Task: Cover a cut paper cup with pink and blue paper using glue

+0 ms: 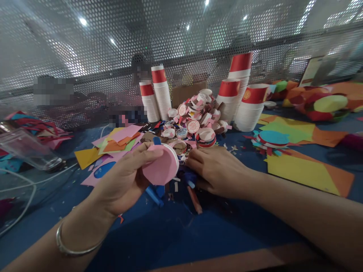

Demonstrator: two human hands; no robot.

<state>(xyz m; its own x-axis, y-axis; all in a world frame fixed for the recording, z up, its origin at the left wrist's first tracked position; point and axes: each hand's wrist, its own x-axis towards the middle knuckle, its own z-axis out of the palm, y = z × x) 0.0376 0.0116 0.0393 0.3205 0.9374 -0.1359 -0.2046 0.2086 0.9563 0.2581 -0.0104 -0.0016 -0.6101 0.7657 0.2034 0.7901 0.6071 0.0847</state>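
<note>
My left hand (124, 173) pinches a round pink paper disc (161, 166) with a white cup-like rim behind it. A blue paper strip (157, 141) sticks up from its top edge. My right hand (211, 166) is at the near side of the scraps, its fingers curled down; whatever they hold, if anything, is hidden. Just beyond it stand stacked round paper pieces (205, 136) with a red band. Below and between the hands lie a dark blue crumpled item (188, 175), a brownish-red stick-like piece (194, 200) and a blue strip (154, 196).
Behind is a heap of cut cup pieces (198, 107), between stacks of red-and-white paper cups (160, 88). Coloured paper sheets lie left (86, 158) and right (300, 172). A blue-topped paper craft (272, 139) sits right. A clear container (28, 149) and white cable (34, 189) are left.
</note>
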